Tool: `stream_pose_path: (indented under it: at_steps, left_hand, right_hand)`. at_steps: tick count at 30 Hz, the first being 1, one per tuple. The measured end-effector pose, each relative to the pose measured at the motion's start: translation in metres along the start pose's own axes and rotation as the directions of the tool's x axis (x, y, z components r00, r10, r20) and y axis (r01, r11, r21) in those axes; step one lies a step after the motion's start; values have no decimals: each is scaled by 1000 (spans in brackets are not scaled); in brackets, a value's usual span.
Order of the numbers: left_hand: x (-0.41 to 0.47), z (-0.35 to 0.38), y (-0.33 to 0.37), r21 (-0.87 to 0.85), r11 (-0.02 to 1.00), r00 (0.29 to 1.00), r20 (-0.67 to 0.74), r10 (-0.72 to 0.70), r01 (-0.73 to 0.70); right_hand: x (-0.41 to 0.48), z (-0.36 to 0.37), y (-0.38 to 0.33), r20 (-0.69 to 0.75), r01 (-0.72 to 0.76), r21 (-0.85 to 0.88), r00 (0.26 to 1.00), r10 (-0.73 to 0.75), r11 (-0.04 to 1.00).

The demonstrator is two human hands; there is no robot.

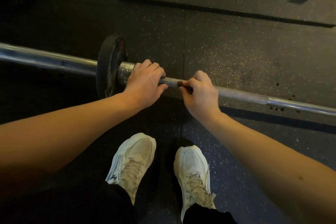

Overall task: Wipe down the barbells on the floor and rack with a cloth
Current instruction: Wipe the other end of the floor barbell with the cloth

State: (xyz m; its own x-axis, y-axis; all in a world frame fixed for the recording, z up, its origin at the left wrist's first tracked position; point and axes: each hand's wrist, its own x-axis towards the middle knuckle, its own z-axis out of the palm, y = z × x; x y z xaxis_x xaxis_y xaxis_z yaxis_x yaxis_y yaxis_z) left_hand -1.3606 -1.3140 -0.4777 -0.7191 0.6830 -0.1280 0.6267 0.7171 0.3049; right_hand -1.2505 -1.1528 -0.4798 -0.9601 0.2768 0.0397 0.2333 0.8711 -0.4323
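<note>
The barbell (245, 95) lies crosswise on the floor (227, 45), the left hand (145, 82) curled round its shaft just beside the plate (109, 63), the right hand (200, 92) gripping it farther out, toward the bare length.

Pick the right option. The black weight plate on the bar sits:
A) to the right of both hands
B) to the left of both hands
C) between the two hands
B: the weight plate stands on the barbell left of the left hand, and the right hand grips the shaft further right.
</note>
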Motion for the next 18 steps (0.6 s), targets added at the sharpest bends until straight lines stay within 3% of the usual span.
stream_pose_path:
  at_steps: [7, 12, 18]
  left_hand:
    - [2, 0, -1, -12, 1000, 1000, -4, -7, 7]
    - [0, 2, -1, -18, 1000, 1000, -13, -8, 8]
    - [1, 0, 2, -6, 1000, 1000, 3, -26, 26]
  right_hand:
    - [-1, -1, 9, 20, 72, -35, 997, -72, 997]
    - [-8, -5, 16, -10, -15, -23, 1000, 15, 1000]
    - [12, 2, -11, 68, 23, -40, 997, -20, 999]
